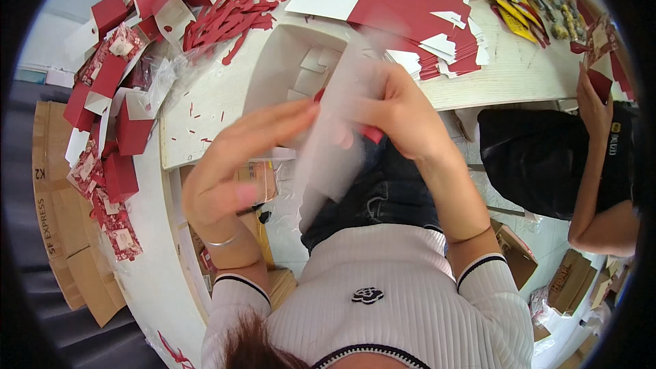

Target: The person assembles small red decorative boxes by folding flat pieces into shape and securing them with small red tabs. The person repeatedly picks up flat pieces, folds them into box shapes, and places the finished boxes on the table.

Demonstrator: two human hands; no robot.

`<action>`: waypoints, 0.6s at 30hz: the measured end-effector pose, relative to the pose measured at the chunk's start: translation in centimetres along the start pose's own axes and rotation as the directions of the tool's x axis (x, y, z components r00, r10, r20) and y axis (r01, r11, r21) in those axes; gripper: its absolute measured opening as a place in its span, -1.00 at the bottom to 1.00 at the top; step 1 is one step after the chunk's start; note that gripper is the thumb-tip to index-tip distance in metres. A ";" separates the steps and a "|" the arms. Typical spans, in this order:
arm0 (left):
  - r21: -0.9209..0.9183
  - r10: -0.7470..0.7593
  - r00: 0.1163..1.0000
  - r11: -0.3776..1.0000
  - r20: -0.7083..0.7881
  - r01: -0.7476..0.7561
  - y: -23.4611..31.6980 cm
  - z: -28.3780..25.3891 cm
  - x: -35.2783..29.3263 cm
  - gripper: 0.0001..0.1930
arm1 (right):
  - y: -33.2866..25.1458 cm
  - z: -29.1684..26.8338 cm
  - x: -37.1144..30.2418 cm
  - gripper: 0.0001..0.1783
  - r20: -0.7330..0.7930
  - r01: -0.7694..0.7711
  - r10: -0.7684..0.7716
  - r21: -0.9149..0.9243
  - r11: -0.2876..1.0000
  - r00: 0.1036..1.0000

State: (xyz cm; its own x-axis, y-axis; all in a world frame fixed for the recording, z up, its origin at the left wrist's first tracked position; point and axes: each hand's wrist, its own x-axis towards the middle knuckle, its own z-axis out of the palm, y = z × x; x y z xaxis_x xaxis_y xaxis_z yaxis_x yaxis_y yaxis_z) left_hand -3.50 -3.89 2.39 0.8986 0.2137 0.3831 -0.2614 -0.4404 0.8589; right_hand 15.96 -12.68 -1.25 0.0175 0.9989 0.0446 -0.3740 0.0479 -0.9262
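While a box [273, 65] shows inner flaps [315, 61], the right hand [403, 111] pinches blurred card [325, 145], the left hand [217, 157] spread.

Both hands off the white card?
No, the right hand grips the white card, which is motion-blurred.

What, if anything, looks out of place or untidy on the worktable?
Small red scraps lie scattered on the worktable, left of the open box and apart from the heaped red strips. They look like stray, loose offcuts. The pale piece in the right hand is too blurred to check for damage.
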 end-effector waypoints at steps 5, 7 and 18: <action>-0.402 -0.431 0.891 0.847 -0.139 0.347 -0.2 0.8 1.1 -0.67 | 0.8 1.3 -1.6 -0.91 -0.001 -0.040 0.040 0.008 0.999 0.999; -0.233 -0.480 0.810 0.876 -0.338 0.422 0.0 2.7 2.2 -0.80 | 0.7 1.9 -2.3 -0.94 -0.038 -0.048 0.047 -0.017 0.999 0.998; 0.414 0.020 0.922 0.897 -0.387 0.154 -1.9 5.8 0.7 -0.92 | 2.5 2.4 -3.7 -0.53 -0.208 0.282 -0.322 -0.200 0.938 0.924</action>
State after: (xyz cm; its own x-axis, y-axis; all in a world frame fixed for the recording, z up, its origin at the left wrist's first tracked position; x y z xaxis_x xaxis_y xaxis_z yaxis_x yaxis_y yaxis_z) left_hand -0.28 -8.00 -0.91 0.6868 0.5255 0.5022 0.0499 -0.7234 0.6886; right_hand 12.75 -16.27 -2.85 0.3291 0.9073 0.2618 -0.1605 0.3270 -0.9313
